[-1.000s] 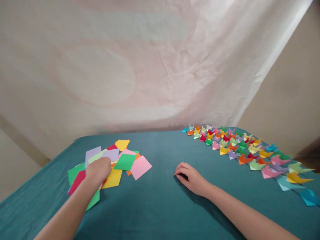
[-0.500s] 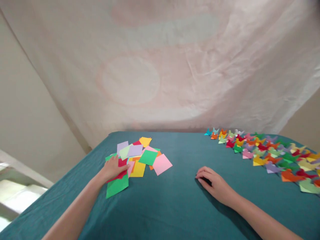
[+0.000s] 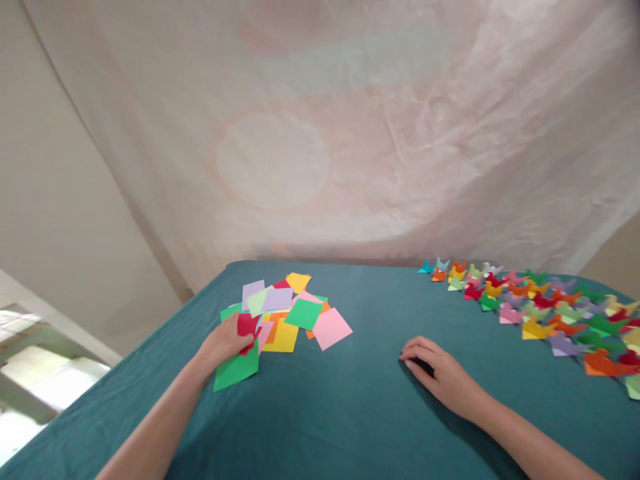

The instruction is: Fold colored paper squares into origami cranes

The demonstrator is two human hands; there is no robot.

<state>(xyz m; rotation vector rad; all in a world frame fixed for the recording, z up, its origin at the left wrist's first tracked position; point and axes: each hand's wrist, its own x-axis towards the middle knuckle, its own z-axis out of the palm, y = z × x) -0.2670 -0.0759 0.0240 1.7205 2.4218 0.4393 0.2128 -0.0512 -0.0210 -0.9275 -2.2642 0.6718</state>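
- Near green sheet [image 3: 239, 368]: just nearer than the left fingers.
- Right hand [image 3: 443, 373]: fingers loosely curled against the surface [image 3: 330, 420]; I cannot tell whether they hold anything.
- Left hand [image 3: 225, 341]: fingers narrowed, gripping the red sheet [image 3: 247, 325].
- Loose sheets [image 3: 303, 314]: right of and beyond the left fingers.
- Paper birds [image 3: 539, 328]: beyond and right of the right fingers.
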